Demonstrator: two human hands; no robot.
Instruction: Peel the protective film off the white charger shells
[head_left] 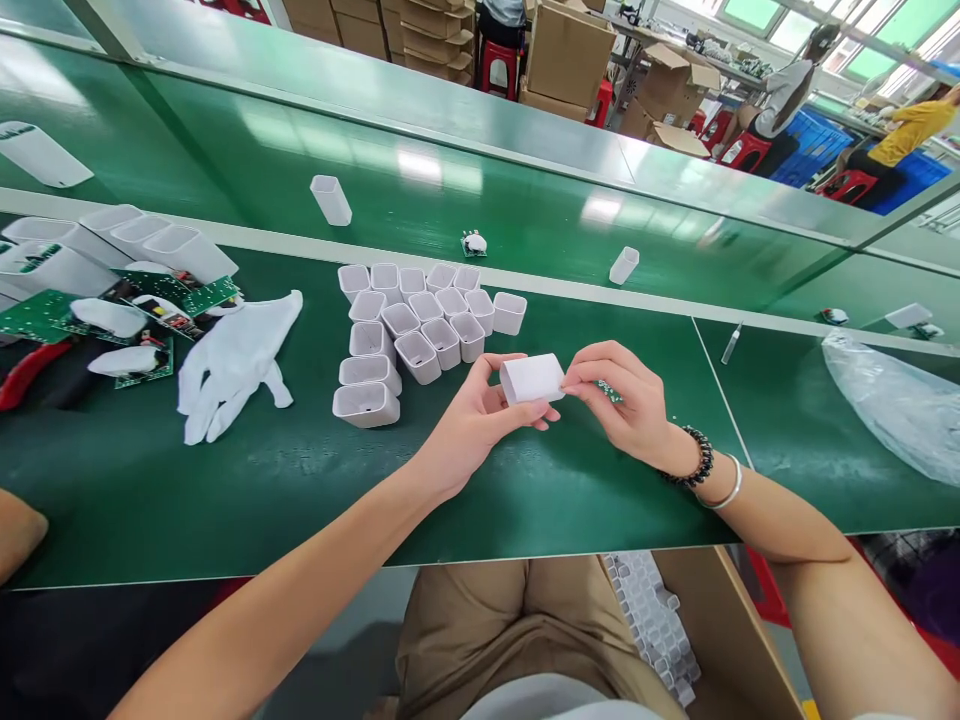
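Observation:
A small white plastic housing (pixel 531 378) lies tilted on its side in my left hand (pixel 499 400), with the thumb in front and the fingers behind. My right hand (pixel 626 405) is closed in a pinch at the housing's right end, fingertips touching its edge. Whether a small piece sits between those fingertips is hidden. Partly behind the right hand, small green circuit pieces (pixel 609 391) show on the green table. Just left of my hands, several similar open-topped white housings (pixel 418 357) stand upright in close rows.
A white glove (pixel 238 360) lies at left beside circuit boards (pixel 45 316), larger white cases (pixel 191 252) and red-handled pliers (pixel 31 375). A clear plastic bag (pixel 896 405) is at right. Under the table edge, a cardboard box (pixel 720 610) holds several small translucent parts. Another person's elbow (pixel 19 535) shows at left.

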